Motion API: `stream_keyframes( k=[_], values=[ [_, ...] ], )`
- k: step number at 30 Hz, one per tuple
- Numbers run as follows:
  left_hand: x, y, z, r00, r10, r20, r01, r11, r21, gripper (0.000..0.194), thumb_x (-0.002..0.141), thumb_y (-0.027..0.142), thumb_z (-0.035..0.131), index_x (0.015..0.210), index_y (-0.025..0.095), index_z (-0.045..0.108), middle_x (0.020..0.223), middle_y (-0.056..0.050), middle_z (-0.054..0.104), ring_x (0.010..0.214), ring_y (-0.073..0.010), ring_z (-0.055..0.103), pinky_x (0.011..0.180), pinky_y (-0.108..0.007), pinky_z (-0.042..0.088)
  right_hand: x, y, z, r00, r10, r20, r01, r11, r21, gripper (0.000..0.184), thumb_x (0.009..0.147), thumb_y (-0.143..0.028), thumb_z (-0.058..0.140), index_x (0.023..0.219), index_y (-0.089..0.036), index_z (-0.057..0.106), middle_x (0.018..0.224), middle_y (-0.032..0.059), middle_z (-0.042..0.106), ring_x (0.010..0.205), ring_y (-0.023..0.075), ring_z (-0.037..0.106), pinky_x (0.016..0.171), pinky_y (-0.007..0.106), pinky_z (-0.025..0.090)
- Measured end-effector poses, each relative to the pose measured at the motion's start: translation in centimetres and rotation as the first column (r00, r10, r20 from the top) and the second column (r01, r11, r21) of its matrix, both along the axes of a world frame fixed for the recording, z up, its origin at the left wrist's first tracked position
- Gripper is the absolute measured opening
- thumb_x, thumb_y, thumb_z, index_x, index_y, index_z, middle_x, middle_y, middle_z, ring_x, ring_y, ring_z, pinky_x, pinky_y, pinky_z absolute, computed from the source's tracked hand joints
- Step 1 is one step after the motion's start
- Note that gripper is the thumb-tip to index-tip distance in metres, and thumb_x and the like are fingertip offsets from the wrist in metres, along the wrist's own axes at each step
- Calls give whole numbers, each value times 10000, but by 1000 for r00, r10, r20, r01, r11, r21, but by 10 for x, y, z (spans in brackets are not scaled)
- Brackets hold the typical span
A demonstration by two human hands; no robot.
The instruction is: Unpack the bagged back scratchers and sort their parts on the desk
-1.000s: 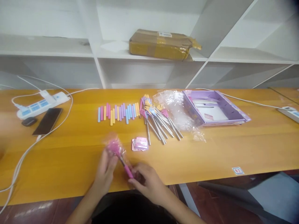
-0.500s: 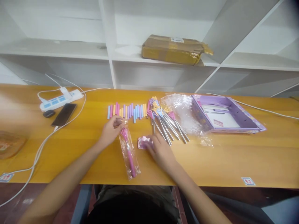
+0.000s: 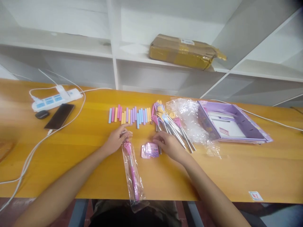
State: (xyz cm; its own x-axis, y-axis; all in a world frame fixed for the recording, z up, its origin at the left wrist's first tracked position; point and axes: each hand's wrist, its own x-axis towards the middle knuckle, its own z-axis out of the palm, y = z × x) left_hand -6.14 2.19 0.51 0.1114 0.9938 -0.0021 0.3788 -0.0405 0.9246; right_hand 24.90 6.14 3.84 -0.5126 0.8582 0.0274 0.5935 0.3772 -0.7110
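Note:
My left hand (image 3: 116, 138) is closed on the upper end of a clear plastic bag (image 3: 139, 189). Inside the bag lies a back scratcher (image 3: 133, 175) with a pink claw head, a metal rod and a pink handle. The bag's bottom end reaches past the table's front edge. My right hand (image 3: 169, 144) has its fingers curled together just above and right of a small pile of pink and purple cards (image 3: 152, 149). Whether something small is pinched there I cannot make out. Behind it lie several metal-rod back scratchers (image 3: 176, 127) with pink, yellow and blue heads.
Several coloured handle tubes (image 3: 129, 115) lie in a row behind my hands. Crumpled clear bags (image 3: 189, 115) sit beside a purple box (image 3: 255, 137). At left are a power strip (image 3: 56, 99), a phone (image 3: 59, 116) and cables. A taped parcel (image 3: 182, 52) rests on the shelf.
My right hand has lifted off the cards to the right, uncovering the pile. My left hand still grips the bag, which has come nearer to me and over the table edge.

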Motion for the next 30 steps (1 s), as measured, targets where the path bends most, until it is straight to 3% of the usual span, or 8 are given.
stream_keyframes(
  k=[5, 8, 12, 19, 21, 24, 27, 30],
  values=[
    [-1, -3, 2, 994, -81, -79, 84, 996, 30, 497, 1082, 381, 509, 1564, 265, 490, 1003, -27, 677, 919, -218, 702, 875, -369, 567, 3, 1, -3, 992, 124, -37, -128, 984, -120, 230, 909, -377, 824, 1065, -236, 729, 952, 21, 709, 727, 172, 645, 676, 319, 515],
    [-2, -5, 1, 993, -80, -86, 81, 997, -2, 474, 1031, 312, 561, 1497, 244, 503, 956, -17, 636, 880, -222, 692, 830, -368, 575, 5, -4, -13, 992, 111, -60, -114, 992, -54, 208, 943, -355, 791, 1106, -236, 738, 969, 34, 704, 722, 173, 627, 688, 330, 527],
    [-2, -4, -1, 995, -61, -73, 59, 998, -27, 368, 1022, 311, 555, 1379, 246, 495, 1002, -25, 634, 930, -226, 702, 834, -371, 585, 7, -9, -19, 991, 121, -61, -116, 990, 74, 259, 982, -314, 756, 1231, -253, 722, 1220, 93, 706, 838, 191, 664, 820, 373, 567],
    [2, 0, -2, 999, 6, -48, -8, 999, -37, 239, 1089, 426, 484, 1236, 238, 469, 1070, -52, 664, 900, -220, 734, 790, -372, 590, 7, -6, -22, 986, 142, -87, -137, 989, 56, 231, 960, -236, 754, 1189, -248, 724, 1224, 89, 739, 1057, 239, 709, 954, 409, 566],
    [2, 1, -6, 1000, 23, -15, -23, 999, 26, 214, 1085, 401, 503, 1216, 243, 438, 1076, -40, 646, 848, -189, 713, 776, -357, 585, 8, -6, -23, 987, 91, -133, -92, 996, -2, 241, 940, -250, 772, 1177, -244, 734, 1134, 68, 756, 894, 198, 692, 836, 364, 571],
    [3, 3, -13, 999, 21, 26, -24, 991, 128, 182, 1077, 336, 520, 1180, 257, 392, 1139, -35, 607, 810, -146, 668, 763, -333, 572, 11, -6, -19, 973, 12, -230, -62, 975, -213, 257, 936, -359, 788, 1160, -242, 744, 931, 20, 750, 633, 134, 559, 619, 301, 501],
    [3, 3, -15, 1000, 18, 19, -20, 990, 139, 168, 1085, 340, 520, 1154, 262, 388, 1160, -41, 602, 875, -157, 672, 753, -317, 555, 15, -7, -10, 934, -32, -356, -111, 921, -373, 347, 905, -518, 808, 1096, -233, 755, 889, 22, 744, 664, 146, 608, 628, 305, 528],
    [4, 3, -12, 998, 41, 49, -47, 989, 138, 191, 1085, 390, 534, 1143, 263, 403, 1095, -32, 623, 893, -177, 687, 768, -332, 563, 18, -7, -3, 905, -66, -420, -117, 911, -396, 403, 883, -614, 804, 1002, -231, 765, 926, 44, 767, 807, 193, 702, 735, 343, 592]
  ],
)
